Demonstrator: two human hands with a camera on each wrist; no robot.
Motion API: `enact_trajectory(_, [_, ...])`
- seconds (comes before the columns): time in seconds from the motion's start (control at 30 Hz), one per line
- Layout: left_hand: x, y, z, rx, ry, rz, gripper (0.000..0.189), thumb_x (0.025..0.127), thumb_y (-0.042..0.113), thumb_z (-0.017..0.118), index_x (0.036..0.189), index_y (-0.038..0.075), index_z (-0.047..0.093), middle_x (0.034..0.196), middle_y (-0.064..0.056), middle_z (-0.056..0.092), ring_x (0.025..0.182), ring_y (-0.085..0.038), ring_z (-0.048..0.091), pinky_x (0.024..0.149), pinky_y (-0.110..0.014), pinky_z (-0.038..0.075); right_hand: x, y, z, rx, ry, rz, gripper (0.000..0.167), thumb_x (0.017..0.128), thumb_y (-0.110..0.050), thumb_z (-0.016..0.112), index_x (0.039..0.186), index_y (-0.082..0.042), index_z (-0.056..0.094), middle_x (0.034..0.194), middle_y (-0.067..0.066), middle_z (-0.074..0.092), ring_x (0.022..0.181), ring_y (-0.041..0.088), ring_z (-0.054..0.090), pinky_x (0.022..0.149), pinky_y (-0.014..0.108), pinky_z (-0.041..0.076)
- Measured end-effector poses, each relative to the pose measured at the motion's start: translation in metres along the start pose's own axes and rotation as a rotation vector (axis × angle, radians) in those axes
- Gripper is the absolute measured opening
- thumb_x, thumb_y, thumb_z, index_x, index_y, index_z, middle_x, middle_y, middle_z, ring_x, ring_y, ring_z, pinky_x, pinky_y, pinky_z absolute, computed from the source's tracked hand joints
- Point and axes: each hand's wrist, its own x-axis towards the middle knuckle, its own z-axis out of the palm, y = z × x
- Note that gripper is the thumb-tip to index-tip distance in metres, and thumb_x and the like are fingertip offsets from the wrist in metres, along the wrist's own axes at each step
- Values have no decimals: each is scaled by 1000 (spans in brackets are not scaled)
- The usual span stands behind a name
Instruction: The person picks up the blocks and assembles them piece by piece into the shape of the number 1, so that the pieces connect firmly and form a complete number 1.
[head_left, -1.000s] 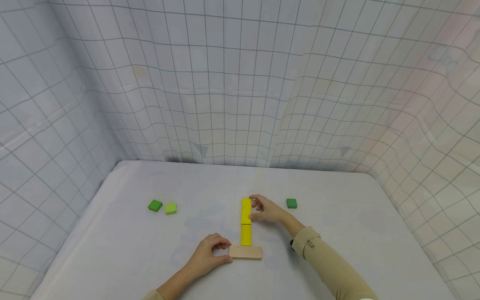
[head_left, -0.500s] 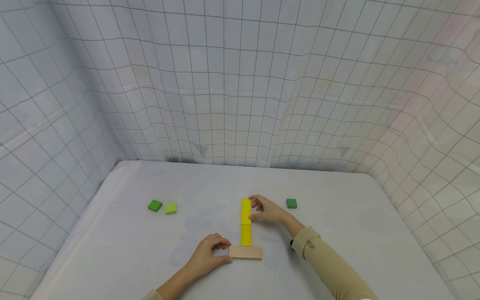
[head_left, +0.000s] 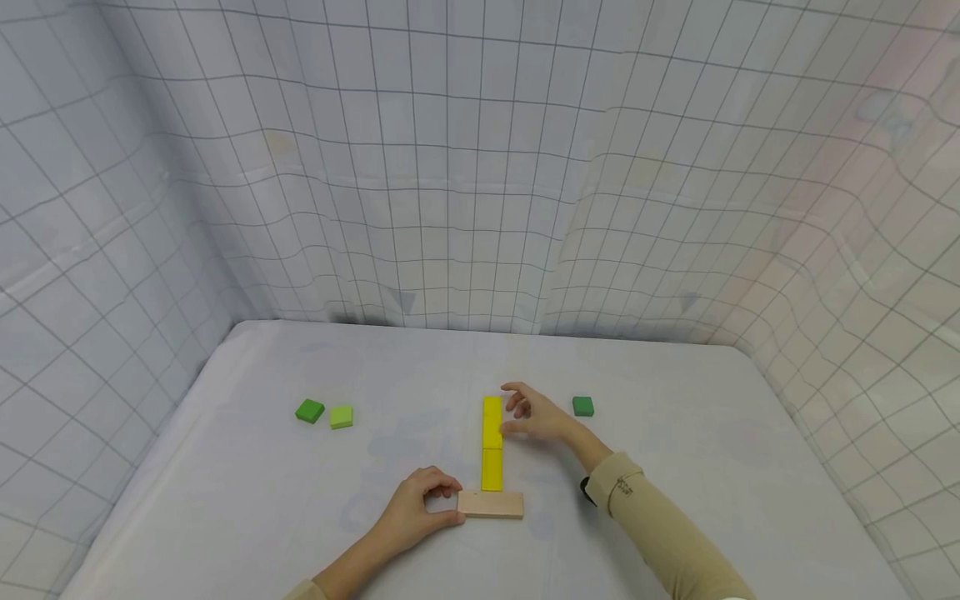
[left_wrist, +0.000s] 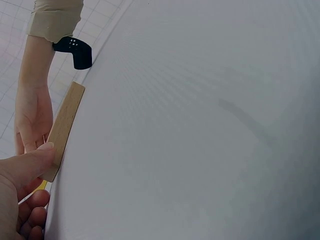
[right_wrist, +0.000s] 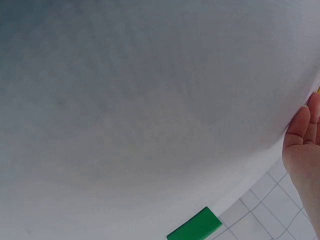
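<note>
A plain wooden block (head_left: 491, 505) lies crosswise on the table, its left end pinched between thumb and fingers of my left hand (head_left: 416, 508). In the left wrist view the thumb presses on the side of that wooden block (left_wrist: 65, 127). Beyond it two yellow blocks stretch away in a line: a near yellow block (head_left: 492, 471), its close end at the wooden block, and a far yellow block (head_left: 492, 423). My right hand (head_left: 542, 417) is just right of the far yellow block, thumb at its edge, index finger extended away from its far end.
A dark green block (head_left: 582, 407) sits right of my right hand. Toward the left lie a green block (head_left: 310, 411) and a lime block (head_left: 341, 417). White cloth covers the table (head_left: 420, 367), and a gridded curtain (head_left: 480, 208) rises behind it.
My right hand's fingers have lifted off the far end of the far yellow block and spread slightly away to the right. My left hand and the blocks look unmoved.
</note>
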Motion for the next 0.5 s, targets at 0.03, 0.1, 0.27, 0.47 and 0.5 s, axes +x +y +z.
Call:
enact_trajectory(0.03, [0,0,0,0,2,2,29,67,26,80,90,16,66,78,9,54,74,-7,46,68,-22,42,0,0,-1,5,13,-9,62,80,-16,71,133,-5,39,103,9,52,88,19,49,75,29,41])
enact_trajectory(0.1, [0,-1,0,-1,5,6,29,67,26,80,90,16,66,78,9,54,75,-7,46,68,-22,43,-1,-2,-4,16,45,-28,60,81,-14,70,132,-4,39,103,11,53,87,20,51,75,28,43])
enact_trajectory(0.27, [1,-1,1,-2,10,11,29,67,26,80,90,17,66,78,10,54,75,-7,46,69,-22,43,-7,-14,-13,46,117,-78,59,81,-9,68,131,2,40,105,18,53,87,25,52,75,28,43])
enact_trajectory(0.47, [0,-2,2,2,14,13,29,67,26,80,90,17,66,78,11,54,75,-7,46,69,-22,43,-26,-37,-29,121,171,-73,56,82,-3,66,131,5,39,110,28,49,93,35,50,77,33,39])
enact_trajectory(0.5, [0,-2,2,2,15,15,29,67,26,81,90,17,66,78,11,54,75,-7,46,69,-22,43,-29,-38,-32,121,180,-70,56,83,-3,65,131,4,39,111,28,48,95,36,50,77,33,39])
